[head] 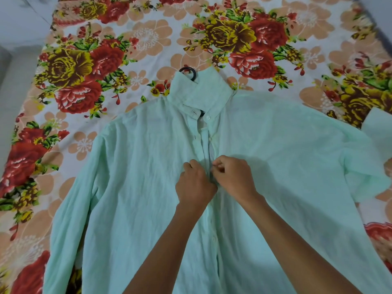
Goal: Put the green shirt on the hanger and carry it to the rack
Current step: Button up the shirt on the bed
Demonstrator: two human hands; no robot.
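Observation:
The pale green shirt (131,166) lies spread face up on the bed, collar away from me and sleeves out to both sides. A black hanger sits inside it; only its hook (187,72) pokes out above the collar, and a dark sliver shows at the neck opening. Both my hands meet at the button placket in the middle of the chest. My left hand (195,184) pinches the left edge of the placket. My right hand (232,177) pinches the right edge at a button. The placket above my hands gapes slightly.
The bed carries a floral sheet (127,43) with red and yellow roses. The bed's left edge and a pale floor (14,60) run along the left. The shirt's right cuff (377,126) lies folded near the right edge.

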